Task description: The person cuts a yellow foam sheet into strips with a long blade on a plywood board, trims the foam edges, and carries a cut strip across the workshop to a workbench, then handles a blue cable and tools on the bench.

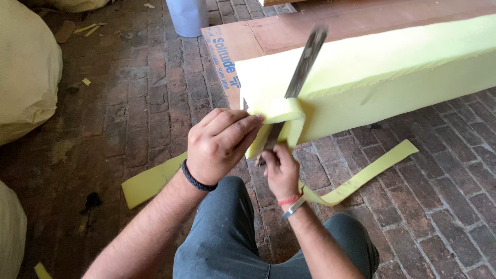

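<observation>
place: upholstery workshop | signs: foam slab [392, 72], stuffed sacks [26, 67], brick floor [150, 93]

Soft, even daylight fills the view, brightest on the pale yellow foam block [392, 67], with only faint shadows under it on the brick floor [144, 103]. The long blade [305, 62] is smeared by motion blur, while hands and bricks stay fairly sharp.

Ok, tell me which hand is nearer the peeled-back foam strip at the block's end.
Left. The left hand pinches the foam strip itself, fingertips on its curled end. The right hand sits just below it, gripping the blade by its lower end.
</observation>
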